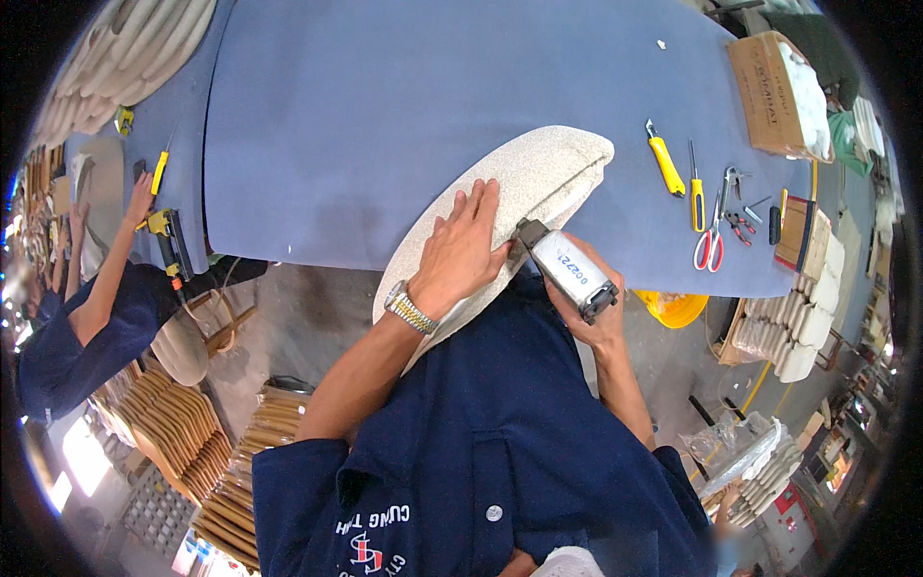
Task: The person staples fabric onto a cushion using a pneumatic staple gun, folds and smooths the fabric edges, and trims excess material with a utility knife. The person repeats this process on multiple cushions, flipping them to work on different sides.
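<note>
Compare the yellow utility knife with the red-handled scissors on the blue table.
The utility knife is one straight yellow body; the scissors have two red loop handles and grey blades. The utility knife lies farther from the person; the scissors lie nearer the table edge. Both rest flat, untouched by either hand.

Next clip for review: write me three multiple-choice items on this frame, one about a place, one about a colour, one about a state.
1. Where does the left hand rest?
A. on the beige upholstered seat pad
B. on the scissors
C. on the cardboard box

2. What colour are the handles of the scissors?
A. green
B. red
C. black

3. How does the right hand stand?
A. open and empty
B. flat on the blue table
C. closed around the staple gun

Answers: 1 A, its palm lies spread on the pad. 2 B, both loops show red. 3 C, fingers wrap the tool at the pad's edge.
</note>
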Demonstrator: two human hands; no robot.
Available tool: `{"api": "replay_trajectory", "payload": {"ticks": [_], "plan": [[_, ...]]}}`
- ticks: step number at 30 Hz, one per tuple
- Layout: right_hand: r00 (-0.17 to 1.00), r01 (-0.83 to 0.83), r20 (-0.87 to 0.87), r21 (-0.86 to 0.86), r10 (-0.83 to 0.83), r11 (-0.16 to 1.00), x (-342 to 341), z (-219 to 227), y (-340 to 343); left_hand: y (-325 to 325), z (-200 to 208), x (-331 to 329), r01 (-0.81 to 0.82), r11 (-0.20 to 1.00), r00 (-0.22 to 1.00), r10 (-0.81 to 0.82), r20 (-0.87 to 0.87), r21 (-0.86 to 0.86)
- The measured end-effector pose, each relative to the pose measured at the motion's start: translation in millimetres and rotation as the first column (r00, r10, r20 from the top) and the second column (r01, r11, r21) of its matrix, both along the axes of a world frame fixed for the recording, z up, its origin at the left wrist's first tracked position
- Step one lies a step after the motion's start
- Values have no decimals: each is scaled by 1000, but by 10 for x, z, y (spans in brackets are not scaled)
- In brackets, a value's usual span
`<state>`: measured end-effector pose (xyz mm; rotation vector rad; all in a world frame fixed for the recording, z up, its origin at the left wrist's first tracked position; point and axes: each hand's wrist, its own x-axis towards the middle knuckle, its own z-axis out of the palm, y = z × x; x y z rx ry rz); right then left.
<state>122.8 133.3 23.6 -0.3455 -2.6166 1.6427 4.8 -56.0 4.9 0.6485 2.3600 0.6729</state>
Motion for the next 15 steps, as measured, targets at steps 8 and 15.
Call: {"api": "replay_trajectory", "payload": {"ticks": [8, 15], "plan": [[999, 8, 37, -32, -7, 999, -102, -36, -22, 69, 11, 43, -36, 999, 999, 35, -40, -10], [998, 16, 68, -39, -13, 999, -10, 14, -55, 33, 4, 47, -35, 999, 999, 35, -28, 6]]}}
